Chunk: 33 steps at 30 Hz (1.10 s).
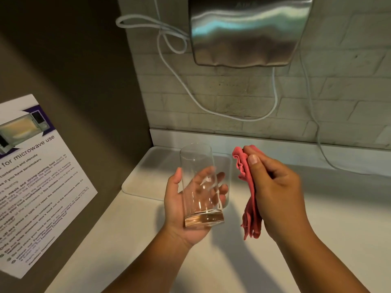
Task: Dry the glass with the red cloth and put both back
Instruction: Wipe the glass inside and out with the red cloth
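A tall clear glass [198, 166] stands almost upright in my left hand [179, 208], which wraps around its lower half, above the white counter. My right hand [277, 195] is a little to the right of the glass and holds a bunched red cloth [249, 197]. The cloth hangs down from my fingers and does not touch the glass. A narrow gap separates glass and cloth.
A white tray [139, 178] lies on the counter [211, 261] behind my left hand. A steel hand dryer [245, 32] hangs on the tiled wall above, with white cables [275, 98] looping down. A microwave notice [33, 187] is stuck on the brown left wall.
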{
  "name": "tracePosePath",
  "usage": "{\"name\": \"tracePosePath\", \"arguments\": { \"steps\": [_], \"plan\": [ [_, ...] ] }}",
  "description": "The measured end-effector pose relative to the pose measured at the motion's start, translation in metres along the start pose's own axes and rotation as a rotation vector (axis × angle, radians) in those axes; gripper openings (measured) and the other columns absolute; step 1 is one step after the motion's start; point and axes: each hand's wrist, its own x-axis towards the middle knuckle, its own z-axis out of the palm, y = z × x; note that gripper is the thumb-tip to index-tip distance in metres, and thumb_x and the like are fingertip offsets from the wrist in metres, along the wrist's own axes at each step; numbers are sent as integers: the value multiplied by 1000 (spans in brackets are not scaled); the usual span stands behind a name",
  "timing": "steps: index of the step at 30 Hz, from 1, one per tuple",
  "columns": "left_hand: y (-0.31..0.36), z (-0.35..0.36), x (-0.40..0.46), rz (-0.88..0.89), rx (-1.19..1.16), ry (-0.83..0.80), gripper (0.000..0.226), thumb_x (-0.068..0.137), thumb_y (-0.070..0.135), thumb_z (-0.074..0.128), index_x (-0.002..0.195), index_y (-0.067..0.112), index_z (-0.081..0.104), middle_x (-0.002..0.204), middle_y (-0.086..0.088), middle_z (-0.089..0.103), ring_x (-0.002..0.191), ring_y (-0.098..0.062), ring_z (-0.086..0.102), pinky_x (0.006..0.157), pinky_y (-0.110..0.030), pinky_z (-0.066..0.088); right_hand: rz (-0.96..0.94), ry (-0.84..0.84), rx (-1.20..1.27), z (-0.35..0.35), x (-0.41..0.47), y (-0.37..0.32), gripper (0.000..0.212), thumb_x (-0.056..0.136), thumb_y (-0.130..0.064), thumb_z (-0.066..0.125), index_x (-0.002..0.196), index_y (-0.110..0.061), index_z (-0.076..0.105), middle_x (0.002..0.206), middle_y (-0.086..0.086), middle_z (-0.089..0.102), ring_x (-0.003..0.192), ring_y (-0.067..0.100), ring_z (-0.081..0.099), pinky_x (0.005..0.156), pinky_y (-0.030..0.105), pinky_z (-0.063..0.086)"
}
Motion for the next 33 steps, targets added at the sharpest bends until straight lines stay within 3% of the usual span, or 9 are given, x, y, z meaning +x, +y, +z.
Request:
{"name": "tracePosePath", "arguments": {
  "steps": [4, 6, 8, 11, 14, 17, 21, 26, 33],
  "plan": [
    [-3, -1, 6, 44, 69, 47, 72, 87, 63, 63, 129, 5, 65, 117, -21, 71, 96, -35, 71, 82, -43, 59, -160, -43, -125, 9, -19, 6, 27, 93, -24, 65, 115, -39, 70, 108, -11, 67, 105, -5, 61, 90, 9, 46],
    [-3, -2, 5, 37, 114, 73, 80, 89, 67, 59, 137, 3, 60, 119, -23, 70, 106, -37, 70, 94, -47, 55, -283, -111, -254, 15, -34, 7, 30, 92, -27, 64, 121, -31, 70, 101, -9, 61, 96, -1, 60, 79, 4, 44],
    [-3, -5, 4, 19, 165, 81, 84, 88, 70, 56, 138, 3, 60, 112, -24, 72, 102, -37, 73, 89, -46, 59, -410, -198, -417, 19, -44, 8, 34, 93, -29, 63, 126, -28, 68, 98, -11, 52, 94, -2, 54, 77, 4, 43],
    [-7, -11, 2, 6, 232, 78, 76, 83, 72, 59, 114, 6, 79, 100, -18, 79, 93, -31, 78, 78, -40, 64, -480, -285, -583, 23, -43, 2, 36, 94, -39, 57, 128, -32, 66, 103, -16, 43, 94, 0, 48, 79, 8, 43],
    [-13, -7, 0, 7, 296, 66, 59, 85, 62, 65, 113, 12, 82, 105, -14, 80, 102, -28, 78, 83, -38, 62, -547, -281, -653, 28, -29, -5, 34, 95, -38, 59, 127, -29, 68, 104, -13, 42, 98, 6, 46, 81, 12, 41],
    [-17, -4, 1, 56, 321, 75, 66, 73, 59, 78, 118, 12, 78, 118, -14, 75, 104, -27, 74, 87, -41, 57, -507, -191, -575, 31, -3, -6, 32, 94, -28, 65, 126, -26, 69, 103, -4, 48, 96, 11, 50, 81, 18, 45],
    [-17, -3, 2, 109, 297, 49, 62, 75, 64, 72, 111, 14, 79, 104, -15, 78, 81, -29, 77, 67, -41, 61, -316, -95, -338, 34, 17, 0, 33, 95, -26, 63, 128, -29, 66, 102, -10, 54, 98, -7, 53, 83, 2, 40],
    [-6, -5, 2, 96, 259, 119, 70, 87, 68, 59, 128, 13, 73, 124, -22, 73, 108, -36, 74, 84, -50, 61, -252, -143, -239, 31, -15, 12, 33, 96, -23, 62, 128, -33, 65, 101, -6, 58, 98, 2, 59, 83, 6, 44],
    [-6, -4, 2, 46, 301, 70, 53, 95, 59, 55, 101, 15, 84, 94, -10, 80, 94, -23, 79, 78, -34, 62, -530, -336, -619, 34, -31, -9, 29, 96, -27, 60, 122, -22, 72, 103, -10, 49, 93, -1, 43, 79, 4, 36]
  ]
}}
